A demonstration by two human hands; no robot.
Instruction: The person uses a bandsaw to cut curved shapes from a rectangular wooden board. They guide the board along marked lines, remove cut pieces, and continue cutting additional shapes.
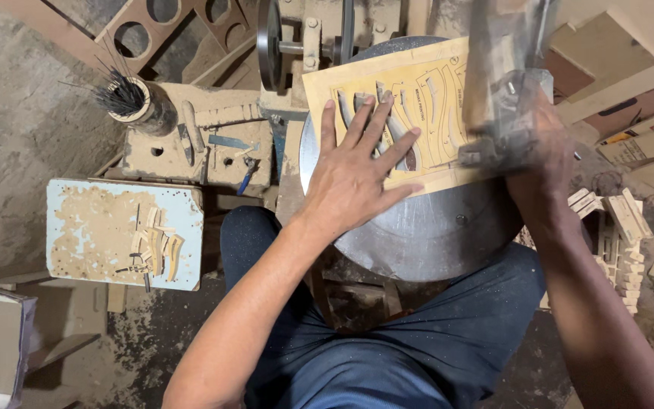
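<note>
pressure from the left hand, lying flat with fingers spread, is pinning the thin pale wooden template board on the round grey metal table while the right hand is clenching the blurred grey metal saw arm, so fingers are best staying off the cut line.

Left hand flat, fingers spread; right hand raised, fist-closed, blurred.

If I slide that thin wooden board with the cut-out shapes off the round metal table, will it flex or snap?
Probably stiff but fragile: the board is a thin flat sheet with many curved slots, so narrow strips may crack. It likely slides easily on the smooth metal table; the left hand presses it flat.
</note>
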